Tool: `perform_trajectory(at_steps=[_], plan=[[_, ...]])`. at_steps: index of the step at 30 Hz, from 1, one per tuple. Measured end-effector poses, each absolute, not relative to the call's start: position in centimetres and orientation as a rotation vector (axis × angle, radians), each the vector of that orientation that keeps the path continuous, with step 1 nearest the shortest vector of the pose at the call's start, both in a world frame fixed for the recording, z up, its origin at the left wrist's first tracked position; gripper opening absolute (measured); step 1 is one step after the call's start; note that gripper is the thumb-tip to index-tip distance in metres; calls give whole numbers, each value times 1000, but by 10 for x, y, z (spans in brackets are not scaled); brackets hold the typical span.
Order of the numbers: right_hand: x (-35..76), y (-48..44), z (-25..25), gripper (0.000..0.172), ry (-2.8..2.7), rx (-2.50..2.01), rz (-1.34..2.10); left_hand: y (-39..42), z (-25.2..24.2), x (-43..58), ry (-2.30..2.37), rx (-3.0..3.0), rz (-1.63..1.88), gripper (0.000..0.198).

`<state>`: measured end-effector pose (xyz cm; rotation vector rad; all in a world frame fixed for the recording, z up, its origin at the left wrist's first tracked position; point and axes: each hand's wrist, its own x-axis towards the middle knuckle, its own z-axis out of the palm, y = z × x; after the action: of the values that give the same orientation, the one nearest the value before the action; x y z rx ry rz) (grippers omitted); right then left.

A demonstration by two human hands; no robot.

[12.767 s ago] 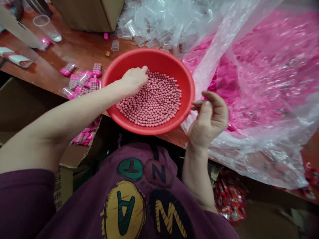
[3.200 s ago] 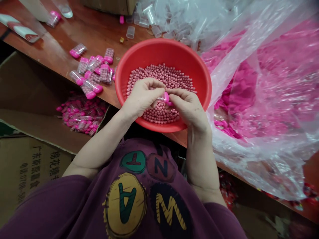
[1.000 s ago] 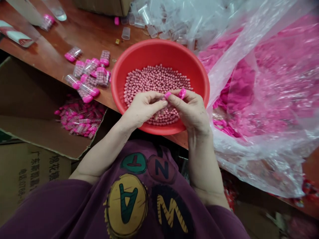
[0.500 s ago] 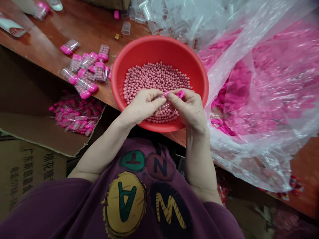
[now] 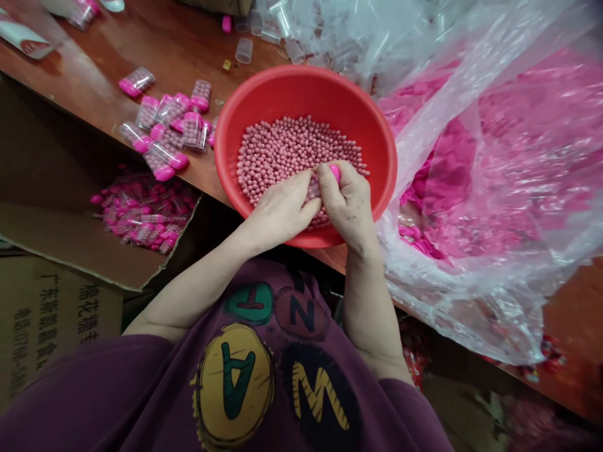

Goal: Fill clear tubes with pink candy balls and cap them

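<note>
By the counter's [image 5: 174, 50] edge, a red bowl [image 5: 311, 94] holds round beads [image 5: 282, 147]; left hand [image 5: 282, 207] and right hand [image 5: 348, 204] (curled) grip a pink-capped vial [image 5: 335, 172].

I'm in a purple short-sleeved shirt [image 5: 155, 402], front printed with roundish letter badges [image 5: 234, 386]: green, dull maroon, rough-edged yellow, dark navy.

A basin [image 5: 320, 94] stands on the table [image 5: 174, 47] with beads [image 5: 282, 150] in it, left hand [image 5: 285, 210] and right hand [image 5: 348, 201] over its near side; filled tubes [image 5: 192, 130] lie left, loose cups [image 5: 281, 20] far, a plastic bag [image 5: 490, 301] right; near left, below the table edge, a carton [image 5: 47, 232] holds more tubes [image 5: 141, 216]
</note>
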<state>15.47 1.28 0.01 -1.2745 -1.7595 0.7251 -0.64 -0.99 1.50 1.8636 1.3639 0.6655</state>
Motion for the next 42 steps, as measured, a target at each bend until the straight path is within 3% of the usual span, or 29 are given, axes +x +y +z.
perform_trajectory(at_steps=[5,11,19,33,42], plan=[[157,11,3,41,-1736,-1311,852,-6,13,-13,1227,1865,648,24],[163,14,0,58,-1561,-1261,1176,4,16,-30,1029,1847,616,20],[164,18,6,52,-1351,-1249,1349,13,5,-35,816,1535,763,31],[177,26,-12,59,-1260,-1196,1282,12,12,-32,827,911,943,38],[165,19,-9,44,-1282,-1177,1108,16,11,-18,711,607,930,48]])
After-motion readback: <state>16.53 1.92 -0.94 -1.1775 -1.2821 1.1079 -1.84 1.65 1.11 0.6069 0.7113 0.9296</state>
